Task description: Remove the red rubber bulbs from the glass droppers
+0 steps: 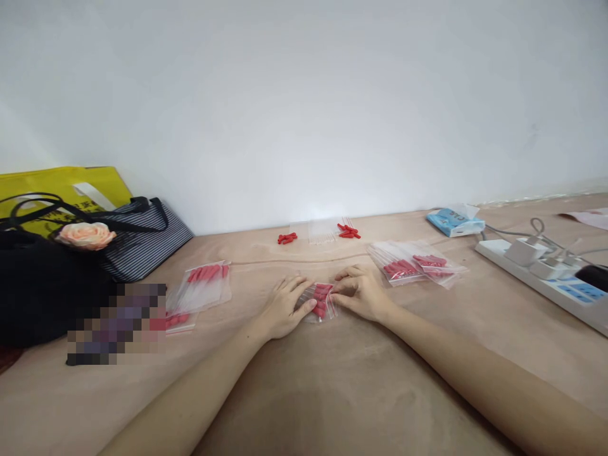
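Note:
A small clear zip-lock bag (pixel 322 303) with several red cylindrical pieces inside lies flat on the table between my hands. My left hand (pixel 286 307) holds its left side, thumb over the red pieces and fingers along the far edge. At the bag's right end, by the red zip line, my right hand (pixel 361 294) pinches the edge between thumb and forefinger. Beyond them are two loose piles of red pieces, one on the left (pixel 287 239) and one on the right (pixel 349 231). Some clear bags (pixel 323 233) lie flat between those piles.
Filled bags lie in a right group (pixel 403 266) and a left group (pixel 206 278). Farther right are a blue tissue pack (pixel 455 221) and a white power strip (pixel 546 269) with plugs and cables. A striped bag (pixel 142 244), yellow bag (pixel 102 183) and dark bag occupy the left.

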